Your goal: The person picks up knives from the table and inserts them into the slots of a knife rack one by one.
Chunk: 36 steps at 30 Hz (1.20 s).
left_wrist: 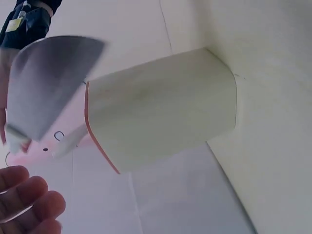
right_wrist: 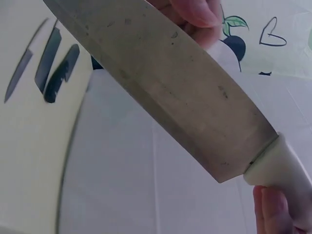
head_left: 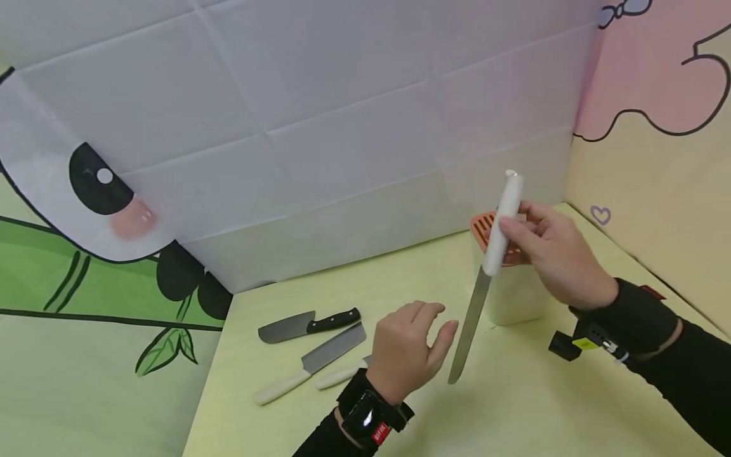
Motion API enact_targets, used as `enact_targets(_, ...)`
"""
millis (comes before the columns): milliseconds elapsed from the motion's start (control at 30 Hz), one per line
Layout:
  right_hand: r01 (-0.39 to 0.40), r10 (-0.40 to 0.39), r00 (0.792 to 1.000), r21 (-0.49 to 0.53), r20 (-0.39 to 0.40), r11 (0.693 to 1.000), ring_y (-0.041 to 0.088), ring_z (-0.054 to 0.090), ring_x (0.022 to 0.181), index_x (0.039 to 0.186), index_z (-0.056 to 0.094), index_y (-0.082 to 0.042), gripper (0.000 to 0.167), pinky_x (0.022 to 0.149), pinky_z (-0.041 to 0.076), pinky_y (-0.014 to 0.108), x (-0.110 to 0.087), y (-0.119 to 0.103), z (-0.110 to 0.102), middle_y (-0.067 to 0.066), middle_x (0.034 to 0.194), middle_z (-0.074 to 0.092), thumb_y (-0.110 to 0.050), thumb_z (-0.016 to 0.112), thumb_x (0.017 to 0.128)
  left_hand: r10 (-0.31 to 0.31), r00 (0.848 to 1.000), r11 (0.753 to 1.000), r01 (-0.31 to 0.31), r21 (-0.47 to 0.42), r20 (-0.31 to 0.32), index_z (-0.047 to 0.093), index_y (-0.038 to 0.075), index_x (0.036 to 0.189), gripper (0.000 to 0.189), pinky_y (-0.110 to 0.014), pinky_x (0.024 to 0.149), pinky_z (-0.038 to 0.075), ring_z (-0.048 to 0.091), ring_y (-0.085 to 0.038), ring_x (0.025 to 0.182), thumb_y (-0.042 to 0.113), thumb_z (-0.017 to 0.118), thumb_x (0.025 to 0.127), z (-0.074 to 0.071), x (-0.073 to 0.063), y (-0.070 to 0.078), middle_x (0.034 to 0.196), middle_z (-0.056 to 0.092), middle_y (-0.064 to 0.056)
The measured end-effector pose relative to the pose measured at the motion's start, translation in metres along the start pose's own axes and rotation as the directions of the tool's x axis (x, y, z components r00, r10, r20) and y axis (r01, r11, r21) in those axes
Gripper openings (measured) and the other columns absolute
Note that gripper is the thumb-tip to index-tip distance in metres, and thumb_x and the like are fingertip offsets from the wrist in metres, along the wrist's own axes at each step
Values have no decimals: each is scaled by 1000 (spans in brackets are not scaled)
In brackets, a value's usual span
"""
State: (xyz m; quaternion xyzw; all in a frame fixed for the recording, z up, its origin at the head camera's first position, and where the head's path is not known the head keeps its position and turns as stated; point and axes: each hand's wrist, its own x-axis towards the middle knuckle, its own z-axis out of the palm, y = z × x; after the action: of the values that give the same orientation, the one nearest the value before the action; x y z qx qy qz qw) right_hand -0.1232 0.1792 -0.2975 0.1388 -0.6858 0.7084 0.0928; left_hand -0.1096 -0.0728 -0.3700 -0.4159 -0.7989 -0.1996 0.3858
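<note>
Hovering nearest of all, the left hand (head_left: 402, 349) had its thumb spread away from its fingers, nothing between them, the fingertips just beside the tip of a big knife! A black wristband (head_left: 371, 416) circled that wrist, and a second dark band (head_left: 634, 317) sat on the other. And there was the star of the moment: the big knife (head_left: 484, 282), held up in the air above the table (head_left: 531, 412), its blade slanting down and its white handle on top. The right hand (head_left: 559, 260) had it, thumb and fingers clamped firmly on that handle! The right wrist view gave the broad side of the blade, small dark marks dotted across the metal.

Over to the left, three more lay on the tabletop: a small knife (head_left: 342, 377) with a pale handle, partly hidden behind the left hand; next to it a cleaver (head_left: 308, 369), also pale-handled; and beyond that a black-handled knife (head_left: 310, 325). Behind the raised blade stood the knife block (head_left: 516, 295), upright, cream-sided, with an orange slotted top. And farthest back, the white wall (head_left: 371, 127) carried a cartoon eye (head_left: 99, 181), with a pink shape (head_left: 645, 70) on the right-hand side!
</note>
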Motion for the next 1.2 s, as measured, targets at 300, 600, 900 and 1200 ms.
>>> enact_targets(300,69,-58,997,280,-47,957,27,69,97,133,45,5,44,76,57,33,25,-54,-58,18,108,67,-15,60,97,-88,996,995,89,-42,14,68,6,102,27,-24,66,55,64,-14,80,29,55,98,11,10,-22,88,68,-3)
enact_targets(600,207,-163,966,222,-199,953,29,66,99,135,46,-2,44,74,57,27,66,-101,-76,20,116,57,-15,61,95,66,979,995,-79,57,193,64,5,118,36,-25,94,48,57,-18,109,31,62,93,41,36,-21,115,61,-7)
enact_targets(900,283,-296,953,-160,-62,946,22,61,107,145,42,-9,47,91,46,31,99,-112,-60,19,122,54,-13,53,99,208,919,962,-253,98,335,55,5,134,53,-30,114,25,49,-26,128,36,60,92,71,64,-2,134,55,-13)
enact_targets(1200,332,-328,942,-379,78,864,18,61,105,139,46,-6,38,94,46,32,118,-106,-37,13,117,55,-10,47,102,129,818,958,-250,144,561,30,13,154,79,-36,117,17,30,-30,141,61,47,94,88,74,15,154,34,-10)
